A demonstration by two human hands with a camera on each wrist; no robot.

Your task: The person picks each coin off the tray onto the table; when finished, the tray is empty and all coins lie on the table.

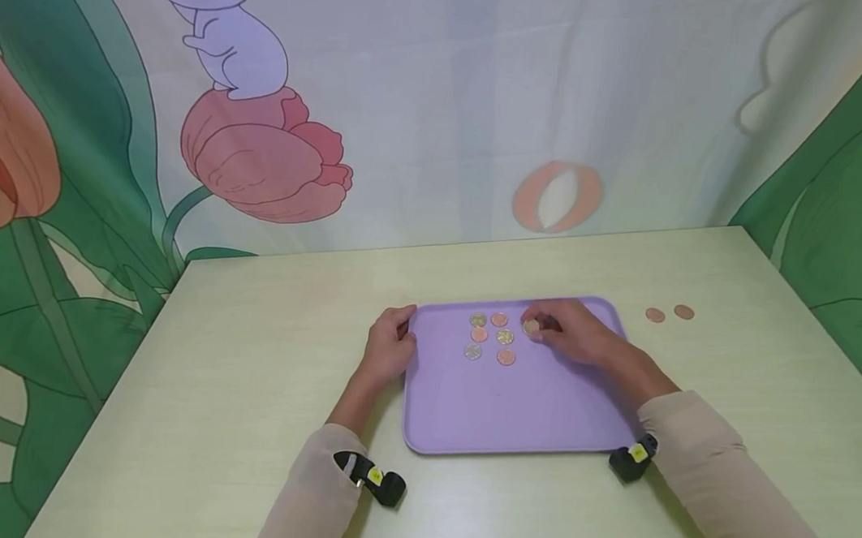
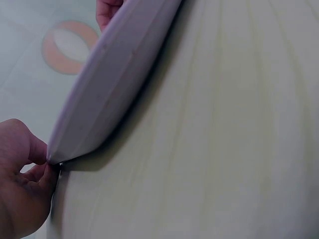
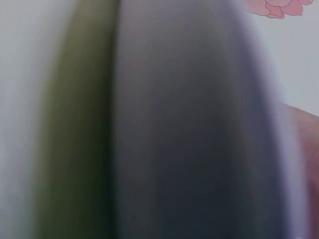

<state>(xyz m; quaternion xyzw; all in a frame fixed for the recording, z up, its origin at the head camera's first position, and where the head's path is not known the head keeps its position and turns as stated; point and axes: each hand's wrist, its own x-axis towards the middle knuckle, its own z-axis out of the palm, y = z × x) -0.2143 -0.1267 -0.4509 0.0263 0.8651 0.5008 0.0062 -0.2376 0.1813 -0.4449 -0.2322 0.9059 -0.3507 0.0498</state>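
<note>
A lilac tray [image 1: 511,411] lies on the pale green table. Several coins [image 1: 491,336], some silver and some copper, sit in rows at its far end. My right hand [image 1: 570,331] rests on the tray's far right part and pinches a coin [image 1: 531,326] with its fingertips. My left hand [image 1: 390,350] grips the tray's far left corner. In the left wrist view the fingers [image 2: 22,174] close on the tray's rim [image 2: 107,84]. The right wrist view is a blur of tray and table.
Two copper coins [image 1: 668,314] lie on the table right of the tray. A painted cloth backdrop [image 1: 440,99] hangs behind the table's far edge. Bare tabletop [image 1: 235,372] spreads to the left and in front.
</note>
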